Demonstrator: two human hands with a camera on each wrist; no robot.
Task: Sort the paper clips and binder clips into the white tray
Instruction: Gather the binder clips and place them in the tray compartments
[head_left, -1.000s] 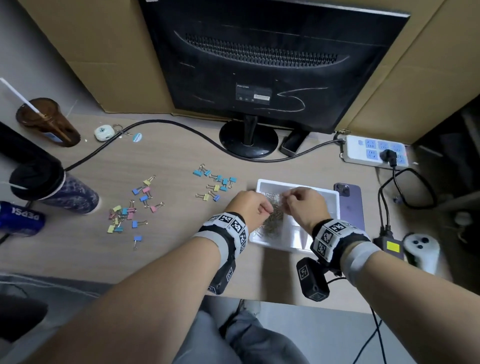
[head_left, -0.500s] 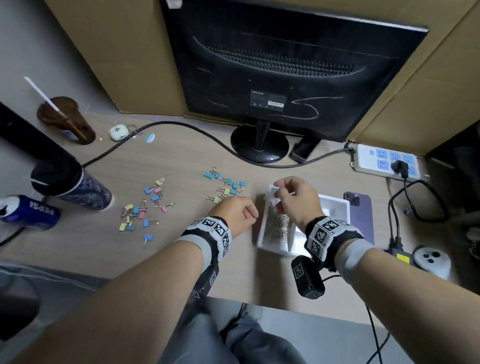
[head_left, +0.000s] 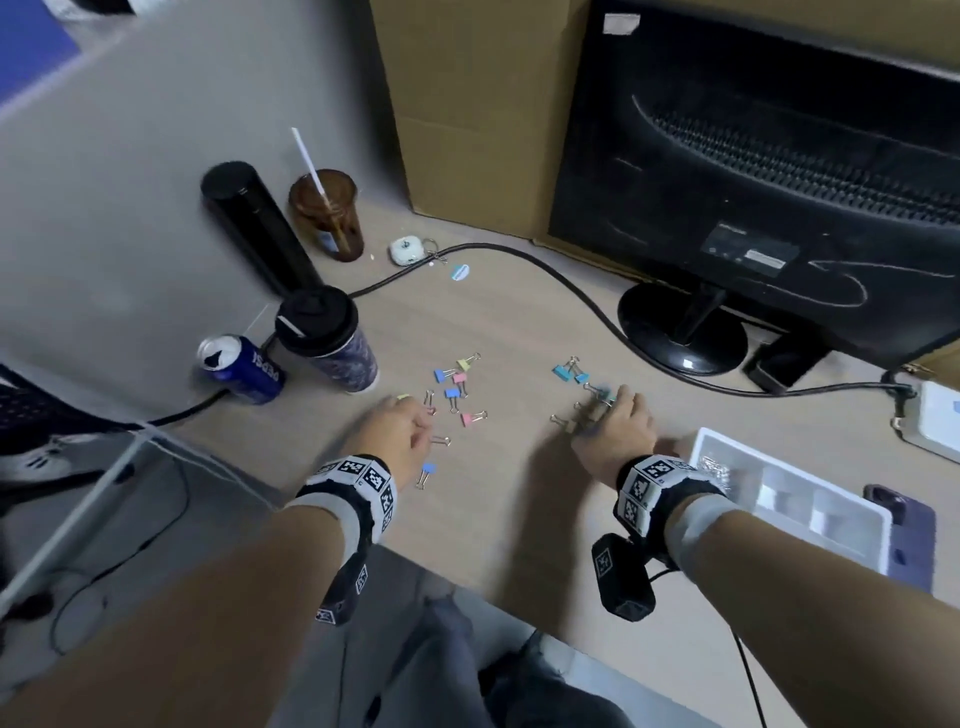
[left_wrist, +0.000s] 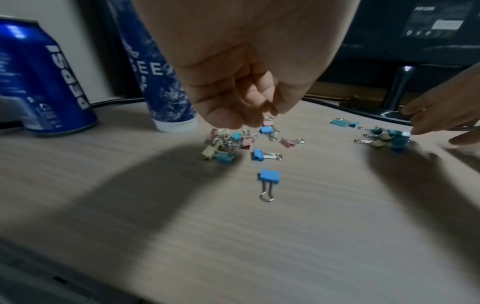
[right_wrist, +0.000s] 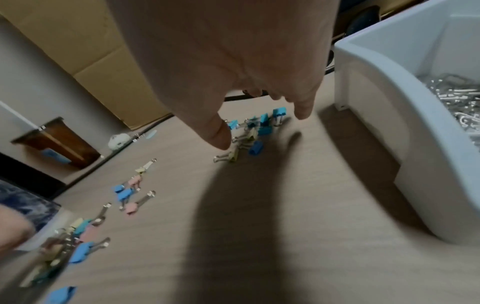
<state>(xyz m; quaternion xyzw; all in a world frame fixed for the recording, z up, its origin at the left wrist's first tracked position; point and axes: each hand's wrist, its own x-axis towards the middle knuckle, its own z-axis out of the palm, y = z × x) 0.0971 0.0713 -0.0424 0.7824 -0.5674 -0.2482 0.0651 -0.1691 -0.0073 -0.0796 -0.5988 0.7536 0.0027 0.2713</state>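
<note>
1. Left hand (head_left: 400, 431): forearm extended forward, back of hand up, marker band on the wrist. Fingers (left_wrist: 249, 107) curled down with tips bunched together; no object seen in the grasp.
2. Right hand (head_left: 615, 434): forearm extended forward, palm down, marker band on the wrist. Thumb (right_wrist: 218, 133) and fingers reach downward, spread apart, holding nothing.

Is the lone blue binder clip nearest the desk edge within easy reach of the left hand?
Probably yes: the blue binder clip lies alone on bare desk just short of the left hand, nothing between them.
</note>
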